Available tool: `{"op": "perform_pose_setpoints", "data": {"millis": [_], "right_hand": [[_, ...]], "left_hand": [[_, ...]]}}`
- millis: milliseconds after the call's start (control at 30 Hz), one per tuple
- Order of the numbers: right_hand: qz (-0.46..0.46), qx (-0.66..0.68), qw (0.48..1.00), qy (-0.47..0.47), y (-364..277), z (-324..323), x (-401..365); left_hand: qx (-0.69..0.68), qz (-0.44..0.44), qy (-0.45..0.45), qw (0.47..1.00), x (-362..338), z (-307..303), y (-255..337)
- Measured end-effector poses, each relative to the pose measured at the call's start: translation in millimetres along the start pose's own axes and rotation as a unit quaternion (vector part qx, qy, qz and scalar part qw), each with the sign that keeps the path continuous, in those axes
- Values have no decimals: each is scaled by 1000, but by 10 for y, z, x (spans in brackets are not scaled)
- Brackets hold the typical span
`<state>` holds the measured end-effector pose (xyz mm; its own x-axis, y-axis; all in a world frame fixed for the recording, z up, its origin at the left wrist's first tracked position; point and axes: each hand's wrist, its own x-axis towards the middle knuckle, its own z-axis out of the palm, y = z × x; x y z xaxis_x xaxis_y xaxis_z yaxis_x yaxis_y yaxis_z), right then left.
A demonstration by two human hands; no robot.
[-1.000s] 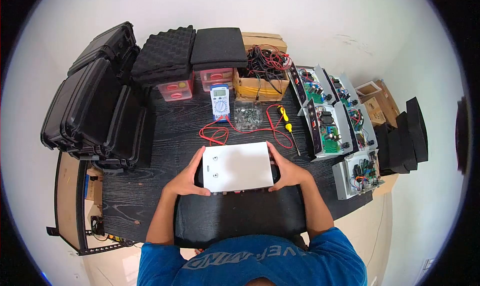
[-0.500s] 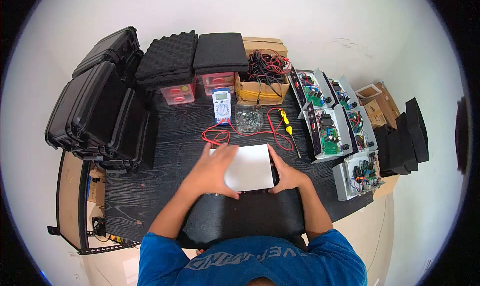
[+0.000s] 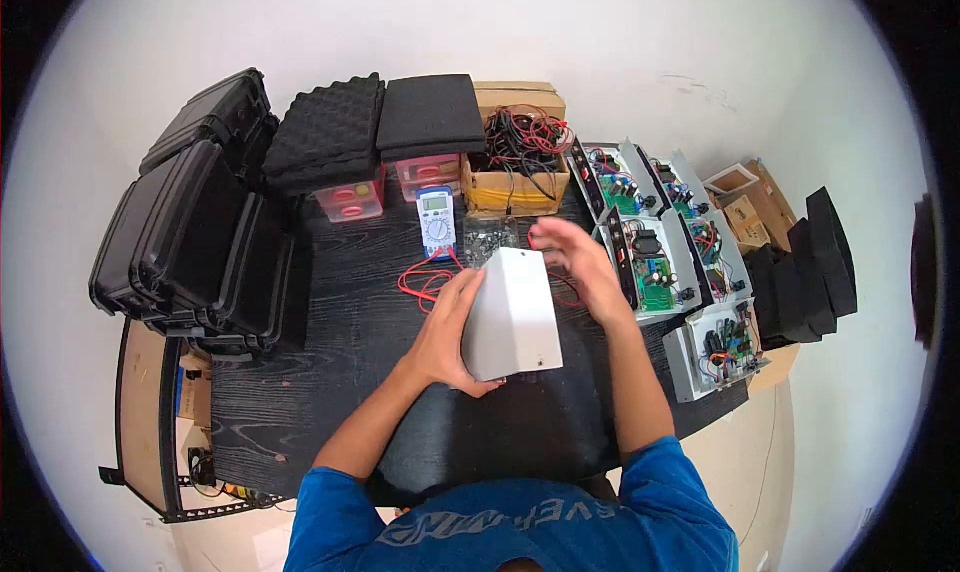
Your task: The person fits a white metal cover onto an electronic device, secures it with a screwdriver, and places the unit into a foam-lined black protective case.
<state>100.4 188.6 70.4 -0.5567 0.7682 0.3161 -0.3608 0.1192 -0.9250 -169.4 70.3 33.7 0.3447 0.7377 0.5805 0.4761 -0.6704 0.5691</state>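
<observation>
Head view, white box [image 3: 515, 317]: 12 o'clock ahead, now tipped onto edge.
Left hand [image 3: 446, 340]: clamped round its 9 o'clock side.
Right hand [image 3: 582, 262]: just let go, at box's 2 o'clock, fingers loosely spread.
Upshot: left alone steadies box.

Smooth white metal-looking box [image 3: 512, 312], satin finish
</observation>
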Motion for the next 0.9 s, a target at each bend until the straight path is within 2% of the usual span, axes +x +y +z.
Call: {"op": "perform_pose_setpoints", "data": {"millis": [33, 100, 167, 267, 300, 433, 500, 600, 700, 800, 900], "right_hand": [[-24, -146, 986, 81, 121, 33, 219], [-1, -370, 921, 118, 328, 61, 616], [-13, -523, 852, 27, 557, 27, 895], [22, -669, 734, -119, 1068, -125, 1189], [57, -710, 697, -89, 1090, -50, 1216], [78, -730, 664, -141, 1076, 95, 1287], [93, -745, 642, -157, 1110, 124, 1330], [51, -746, 651, -129, 1304, 43, 1369], [-5, -717, 682, -149, 1427, -133, 1381], [-3, -703, 699, -131, 1667, -323, 1450], [35, -641, 752, -149, 974, -128, 1356]], "left_hand": [[-12, 18, 35, 999, -34, 106, -107], [-49, 33, 83, 995, -109, 325, -313], [-86, 27, 105, 990, -109, 447, -396], [-107, 21, 115, 987, -145, 536, -474], [-100, 23, 115, 988, -154, 547, -492], [-110, 33, 132, 985, -192, 617, -593], [-120, 10, 135, 983, -194, 630, -642], [-111, -12, 138, 984, -206, 630, -661], [-92, -11, 135, 986, -217, 639, -667], [-97, -10, 119, 988, -226, 645, -679], [-53, 13, 100, 993, -187, 552, -612]]}}
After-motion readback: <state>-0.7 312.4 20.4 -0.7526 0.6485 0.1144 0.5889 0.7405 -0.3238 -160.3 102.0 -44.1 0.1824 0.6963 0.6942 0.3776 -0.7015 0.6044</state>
